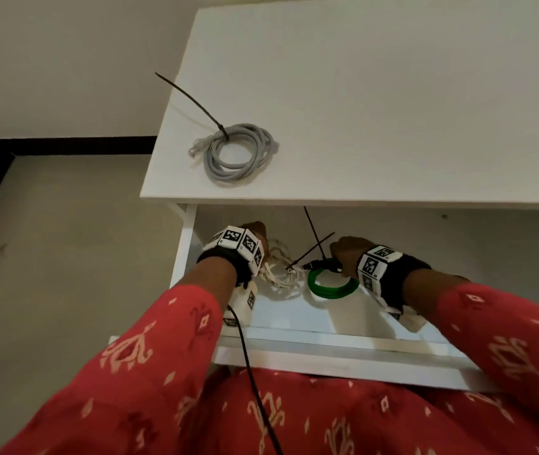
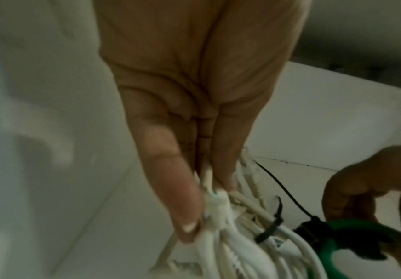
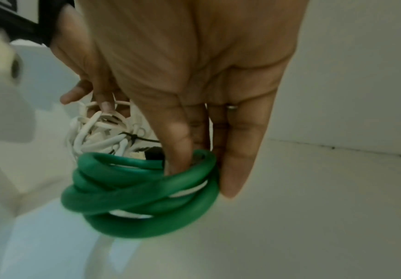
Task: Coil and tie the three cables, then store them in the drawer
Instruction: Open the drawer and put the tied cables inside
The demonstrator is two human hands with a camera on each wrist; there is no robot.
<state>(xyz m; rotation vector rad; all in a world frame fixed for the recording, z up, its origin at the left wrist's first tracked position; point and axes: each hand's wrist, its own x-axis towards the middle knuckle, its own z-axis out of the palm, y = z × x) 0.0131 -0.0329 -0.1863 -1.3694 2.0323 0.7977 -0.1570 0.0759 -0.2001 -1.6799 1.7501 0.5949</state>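
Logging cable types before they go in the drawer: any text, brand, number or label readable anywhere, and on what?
No readable text.
Wrist bands: black-and-white square marker patterns, no letters or numbers legible.
White cable, green cable, grey cable: no print visible.
Ring: plain.

One head view from above, two wrist views close inside the drawer

The head camera looks steeply down past the table [image 1: 376, 103] front edge into the open drawer [image 1: 294, 315]. Each wrist camera looks along its palm, close up, toward the drawer's floor; both share the white cable [image 2: 254, 251] and green cable [image 3: 142, 198], lying side by side.
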